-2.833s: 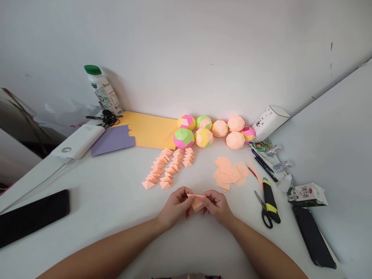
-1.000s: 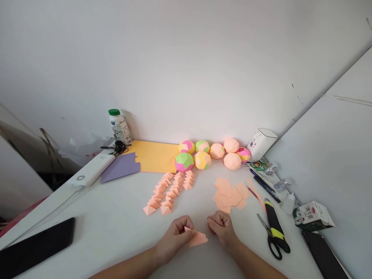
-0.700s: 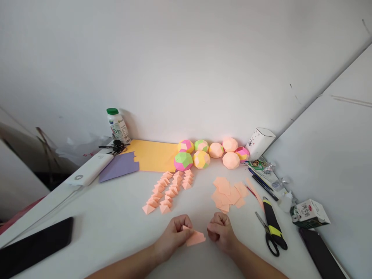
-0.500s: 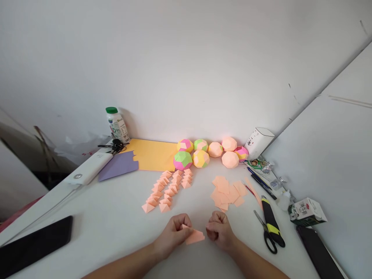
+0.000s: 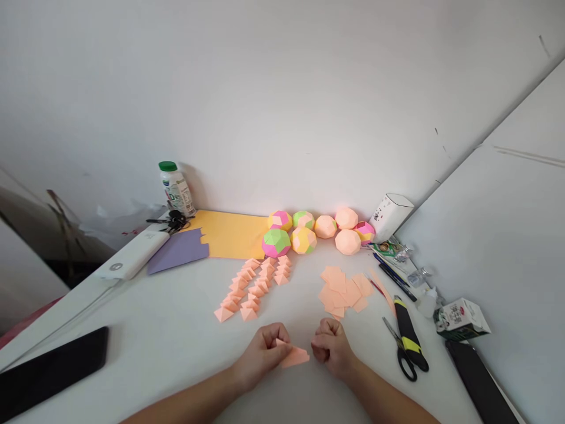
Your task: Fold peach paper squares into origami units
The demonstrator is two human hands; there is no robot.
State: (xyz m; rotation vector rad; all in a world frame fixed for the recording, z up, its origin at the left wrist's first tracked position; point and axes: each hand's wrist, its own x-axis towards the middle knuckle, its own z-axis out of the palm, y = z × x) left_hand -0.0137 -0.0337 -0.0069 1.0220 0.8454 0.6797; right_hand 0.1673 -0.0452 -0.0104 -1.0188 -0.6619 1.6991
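Note:
Between thumb and fingers, my left hand (image 5: 265, 354) pinches a folded piece of peach paper (image 5: 296, 357), its pointed end turned right. Beside it, apart from the paper, my right hand (image 5: 332, 350) is curled closed with the thumb pressed to the fingers; whatever it may hold is hidden. Beyond my left hand stand rows of folded peach paper units (image 5: 256, 290). A loose pile of flat peach paper pieces (image 5: 342, 292) lies beyond my right hand. Along the wall rest several faceted paper balls (image 5: 276, 242) in pink, green, yellow and peach.
Scissors (image 5: 401, 352) and a black-and-yellow utility knife (image 5: 409, 335) lie at the right, near a small carton (image 5: 461, 320) and a dark phone (image 5: 479, 380). Yellow card (image 5: 233, 235), purple card (image 5: 180, 252) and a green-capped bottle (image 5: 177, 189) are at the back left. Another phone (image 5: 57, 368) lies front left.
The whole view has shifted very slightly. Both hands keep the same pose, and the folded paper stays in my left hand.

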